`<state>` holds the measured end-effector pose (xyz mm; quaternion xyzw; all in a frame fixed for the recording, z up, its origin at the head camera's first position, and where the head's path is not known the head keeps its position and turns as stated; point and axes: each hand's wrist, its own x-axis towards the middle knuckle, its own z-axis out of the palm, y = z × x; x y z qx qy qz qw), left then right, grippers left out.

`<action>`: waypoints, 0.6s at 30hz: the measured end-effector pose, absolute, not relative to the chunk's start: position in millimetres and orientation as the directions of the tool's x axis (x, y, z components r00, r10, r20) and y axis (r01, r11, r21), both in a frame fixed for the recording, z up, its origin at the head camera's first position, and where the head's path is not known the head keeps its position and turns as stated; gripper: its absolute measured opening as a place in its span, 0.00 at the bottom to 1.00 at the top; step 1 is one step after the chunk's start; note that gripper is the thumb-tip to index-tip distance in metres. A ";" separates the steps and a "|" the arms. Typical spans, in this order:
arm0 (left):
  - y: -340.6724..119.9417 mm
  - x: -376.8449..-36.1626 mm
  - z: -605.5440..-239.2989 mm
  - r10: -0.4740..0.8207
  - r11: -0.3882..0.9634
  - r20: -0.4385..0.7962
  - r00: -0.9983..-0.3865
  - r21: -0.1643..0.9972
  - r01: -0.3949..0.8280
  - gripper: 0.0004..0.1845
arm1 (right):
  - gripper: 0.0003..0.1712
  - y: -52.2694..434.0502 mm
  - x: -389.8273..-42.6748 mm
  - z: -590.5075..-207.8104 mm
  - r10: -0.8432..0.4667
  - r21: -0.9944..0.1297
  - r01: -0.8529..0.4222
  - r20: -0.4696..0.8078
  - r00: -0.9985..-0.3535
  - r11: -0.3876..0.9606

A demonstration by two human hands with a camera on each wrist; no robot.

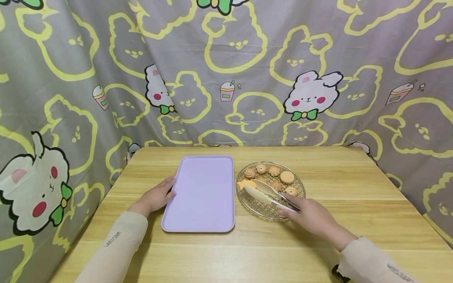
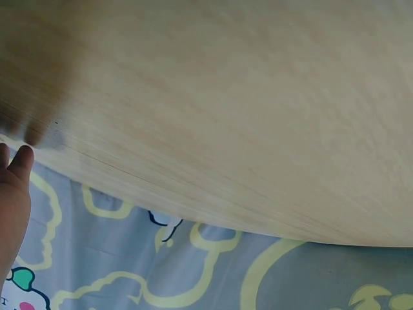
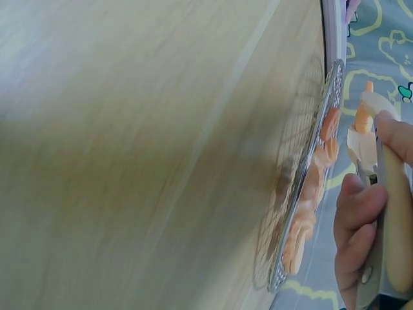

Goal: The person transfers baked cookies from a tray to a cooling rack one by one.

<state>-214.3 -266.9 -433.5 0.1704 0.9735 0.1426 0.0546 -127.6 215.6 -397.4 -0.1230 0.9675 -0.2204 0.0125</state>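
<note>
Nearest to us, two sleeved forearms reach onto the wooden table (image 1: 354,184). Our right hand (image 1: 311,216) has its fingers (image 3: 358,213) curled round the handles of a pair of cream-tipped tongs (image 1: 270,193). The tong tips are drawn narrow on an orange cookie (image 1: 246,184), which sits at the left edge of the round wire rack (image 1: 263,210). The right wrist view shows the same grip from the side, with the rack's rim on edge and cookies lying in it. Our left hand (image 1: 155,197) lies with its fingers relaxed and nearly straight, their tips touching the left edge of the lilac tray (image 1: 203,192). The tray lies flat, just beside the rack and to its left. Further back on the rack lie several more biscuits (image 1: 274,173), round and swirled. Beyond the table's far edge hangs a grey curtain (image 1: 247,70) printed with yellow outlines and white rabbits.
</note>
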 end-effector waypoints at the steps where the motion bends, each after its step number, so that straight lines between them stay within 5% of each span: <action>1: -266.9 -214.2 -433.4 0.347 0.901 -0.058 -0.936 0.298 0.316 0.31 | 0.40 217.4 -127.1 -397.1 -0.241 -0.432 -0.226 0.020 -0.970 0.873; 18: -268.6 -215.1 -436.0 0.359 0.897 -0.039 -0.932 0.291 0.333 0.31 | 0.42 245.5 -121.6 -396.3 -0.271 -0.375 -0.260 0.024 -0.962 0.890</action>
